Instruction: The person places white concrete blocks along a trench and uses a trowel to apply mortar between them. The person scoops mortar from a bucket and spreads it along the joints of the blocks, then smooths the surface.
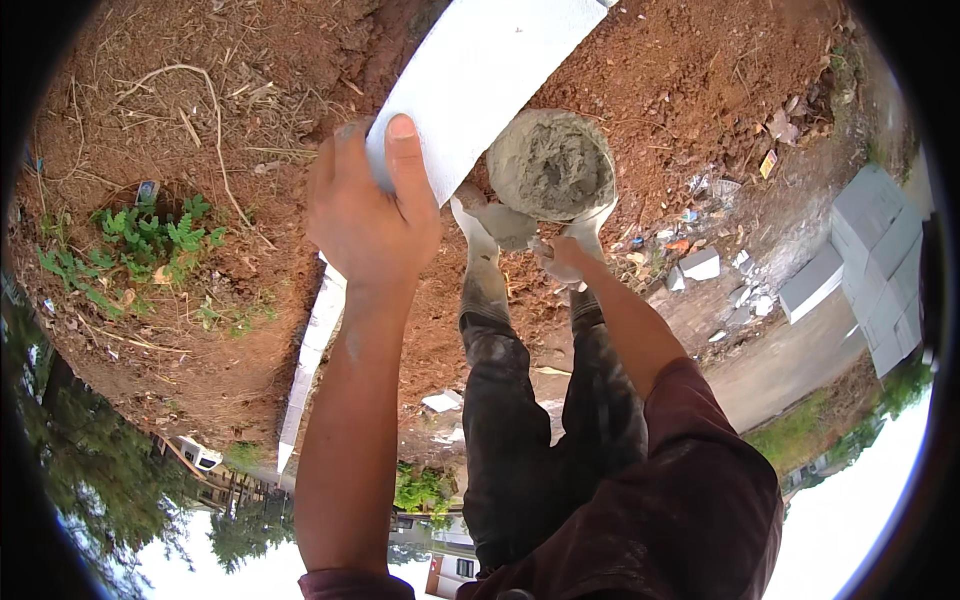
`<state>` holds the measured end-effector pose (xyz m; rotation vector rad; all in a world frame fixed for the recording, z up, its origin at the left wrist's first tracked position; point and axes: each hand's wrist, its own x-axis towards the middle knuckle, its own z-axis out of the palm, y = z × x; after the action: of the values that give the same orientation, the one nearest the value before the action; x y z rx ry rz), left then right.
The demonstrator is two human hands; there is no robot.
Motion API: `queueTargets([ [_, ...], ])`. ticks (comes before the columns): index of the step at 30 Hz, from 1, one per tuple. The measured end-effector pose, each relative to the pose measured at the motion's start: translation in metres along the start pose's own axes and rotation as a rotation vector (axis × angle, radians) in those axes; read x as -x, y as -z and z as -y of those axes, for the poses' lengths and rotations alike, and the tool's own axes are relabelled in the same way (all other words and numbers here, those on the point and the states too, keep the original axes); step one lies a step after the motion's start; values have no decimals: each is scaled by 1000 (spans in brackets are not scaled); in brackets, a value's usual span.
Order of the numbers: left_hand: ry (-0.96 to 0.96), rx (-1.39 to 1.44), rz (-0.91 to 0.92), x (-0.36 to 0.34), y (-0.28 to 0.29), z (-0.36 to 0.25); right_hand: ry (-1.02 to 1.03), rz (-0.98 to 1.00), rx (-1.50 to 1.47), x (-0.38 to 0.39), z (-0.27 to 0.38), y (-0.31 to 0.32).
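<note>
My left hand [375, 205] is closed around the near end of a long white block [490, 75]. The thumb lies on its top face, while the fingers bend over the left edge. My right hand [566, 262] is wrapped round the handle of a trowel [510, 228], whose blade carries grey mortar. Just beyond the trowel, a round container heaped with wet grey mortar [552, 165] stands on the soil in front of my feet. Its rim is mostly smeared over. Whether the block joins the white strip behind my left wrist is hidden.
A narrow white strip of blocks [315, 360] runs along the left. Pale blocks [875, 250] are stacked at the far right, with broken white pieces [700, 265] nearer. Red soil [690, 75] surrounds the container. A green plant [150, 240] grows at left.
</note>
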<state>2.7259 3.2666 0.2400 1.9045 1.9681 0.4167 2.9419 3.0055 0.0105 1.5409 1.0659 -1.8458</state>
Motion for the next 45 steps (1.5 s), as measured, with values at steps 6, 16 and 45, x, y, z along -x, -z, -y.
queueTargets([
  [6,-24,47,-54,-1,-5,1,114,-12,-134,12,11,22],
  [16,-22,9,-55,0,-5,6,87,113,-201,24,67,97],
  [45,-25,-52,-48,0,-1,4,109,4,-1156,42,3,41],
])
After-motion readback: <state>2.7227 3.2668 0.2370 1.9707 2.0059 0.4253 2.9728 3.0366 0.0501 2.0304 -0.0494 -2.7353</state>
